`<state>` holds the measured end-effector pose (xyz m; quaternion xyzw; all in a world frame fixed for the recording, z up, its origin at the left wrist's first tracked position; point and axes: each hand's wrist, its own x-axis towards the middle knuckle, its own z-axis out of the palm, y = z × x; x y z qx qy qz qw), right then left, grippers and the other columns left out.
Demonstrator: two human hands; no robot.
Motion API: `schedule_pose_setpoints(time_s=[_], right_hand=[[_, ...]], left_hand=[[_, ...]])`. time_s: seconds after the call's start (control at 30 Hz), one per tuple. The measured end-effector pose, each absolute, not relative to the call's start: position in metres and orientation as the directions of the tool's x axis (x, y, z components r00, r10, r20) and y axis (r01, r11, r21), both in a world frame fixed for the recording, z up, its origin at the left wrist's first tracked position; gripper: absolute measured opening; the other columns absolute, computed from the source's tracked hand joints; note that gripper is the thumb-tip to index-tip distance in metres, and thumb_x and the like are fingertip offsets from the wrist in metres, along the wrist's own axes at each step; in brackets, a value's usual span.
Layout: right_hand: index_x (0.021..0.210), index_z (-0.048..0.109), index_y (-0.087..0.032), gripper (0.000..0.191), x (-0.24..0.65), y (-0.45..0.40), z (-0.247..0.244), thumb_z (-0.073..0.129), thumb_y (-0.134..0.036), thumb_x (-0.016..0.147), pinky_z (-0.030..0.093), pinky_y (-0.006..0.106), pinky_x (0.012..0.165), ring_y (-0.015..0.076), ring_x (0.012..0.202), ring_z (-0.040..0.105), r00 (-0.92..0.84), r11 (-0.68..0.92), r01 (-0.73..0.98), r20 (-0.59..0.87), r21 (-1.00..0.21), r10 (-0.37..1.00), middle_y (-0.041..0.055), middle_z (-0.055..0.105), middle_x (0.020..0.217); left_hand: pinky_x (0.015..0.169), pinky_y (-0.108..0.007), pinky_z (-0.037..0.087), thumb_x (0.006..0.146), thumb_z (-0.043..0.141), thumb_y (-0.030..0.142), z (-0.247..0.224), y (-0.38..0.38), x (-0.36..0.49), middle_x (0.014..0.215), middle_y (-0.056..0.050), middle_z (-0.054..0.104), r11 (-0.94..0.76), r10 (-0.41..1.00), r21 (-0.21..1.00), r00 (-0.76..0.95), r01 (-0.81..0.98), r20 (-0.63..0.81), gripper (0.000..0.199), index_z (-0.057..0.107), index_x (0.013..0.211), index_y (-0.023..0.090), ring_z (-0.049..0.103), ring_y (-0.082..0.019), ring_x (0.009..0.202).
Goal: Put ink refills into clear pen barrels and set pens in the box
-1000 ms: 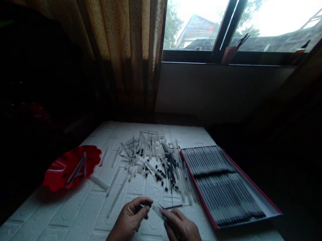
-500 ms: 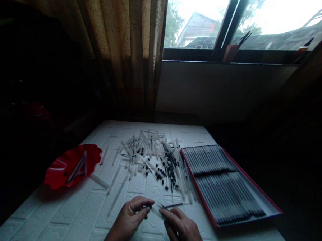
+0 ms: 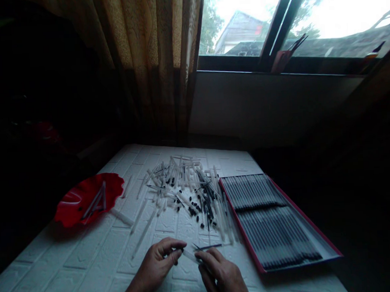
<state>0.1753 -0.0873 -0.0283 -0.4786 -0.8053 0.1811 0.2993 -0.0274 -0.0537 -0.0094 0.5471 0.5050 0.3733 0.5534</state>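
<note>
Clear plastic pen barrel (image 3: 189, 255) sits between the two hands, just above the near edge of the desk (image 3: 90, 260). The left hand (image 3: 154, 266) is narrowed to a pinch, thumb and fingers closed on one end, while the right hand (image 3: 221, 277) curls over the other end. A thin black pen refill (image 3: 208, 247) runs just beyond the barrel, near the right hand's fingertips; in this dim view, it is hard to say whether it touches them. The barrel looks light, stiff and smooth, so it may slip unless pinched firmly along its body, and thin walls could crack under hard squeezing. The slender refill would likely flex, making a grip close to its end the steadier choice. Toward the far edge lies a loose heap of pen parts (image 3: 184, 181), with small black tips (image 3: 193, 211) scattered along its near side. Near the desk's left edge, a red plastic plate (image 3: 113, 180) holds a few barrels, while a shallow red-rimmed box (image 3: 243, 235) near the right edge holds packed rows of pen refills (image 3: 275, 237).
</note>
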Motion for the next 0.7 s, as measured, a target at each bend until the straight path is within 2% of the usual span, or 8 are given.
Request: schedule_pose_setpoints(time_s=[0.17,0.33,0.53,0.7], right_hand=[[0.109,0.06,-0.023,0.03,0.1749,-0.0877,-0.0247,0.036,-0.024,0.093,0.049,0.019,0.056,0.0152,0.065,0.067,-0.38,0.492,0.71,0.314,-0.504,0.87,0.0057,0.066,0.085],[0.108,0.061,-0.024,0.032,0.1737,-0.0869,-0.025,0.031,-0.029,0.096,0.048,0.018,0.056,0.0138,0.064,0.067,-0.346,0.468,0.734,0.323,-0.492,0.881,0.0052,0.066,0.084],[0.107,0.062,-0.024,0.032,0.171,-0.0867,-0.026,0.032,-0.027,0.096,0.046,0.018,0.051,0.0137,0.059,0.066,-0.35,0.485,0.755,0.355,-0.441,0.867,0.0041,0.066,0.078],[0.106,0.061,-0.026,0.029,0.1702,-0.0864,-0.0246,0.034,-0.026,0.095,0.046,0.018,0.051,0.0141,0.06,0.067,-0.341,0.475,0.757,0.348,-0.45,0.873,0.0038,0.067,0.081]], left_hand=[[0.058,-0.025,0.046,0.065,0.072,0.044,-0.0095,-0.055,-0.0277,0.074,-0.003,0.069,0.186,0.967,0.975,0.153,0.121,-0.203,0.032,0.073,0.084,0.018,0.052,-0.012,0.057],[0.056,-0.024,0.045,0.063,0.074,0.045,-0.0136,-0.056,-0.0283,0.069,-0.002,0.068,0.199,0.965,0.977,0.161,0.072,-0.208,0.032,0.073,0.079,0.017,0.052,-0.011,0.055],[0.055,-0.024,0.046,0.06,0.075,0.048,-0.0167,-0.0576,-0.0277,0.068,-0.002,0.069,0.231,0.963,0.973,0.137,0.009,-0.23,0.034,0.075,0.077,0.018,0.053,-0.011,0.054],[0.056,-0.025,0.048,0.058,0.076,0.048,-0.0124,-0.0601,-0.0267,0.069,-0.003,0.072,0.241,0.964,0.97,0.112,0.031,-0.243,0.034,0.076,0.076,0.019,0.055,-0.013,0.055]])
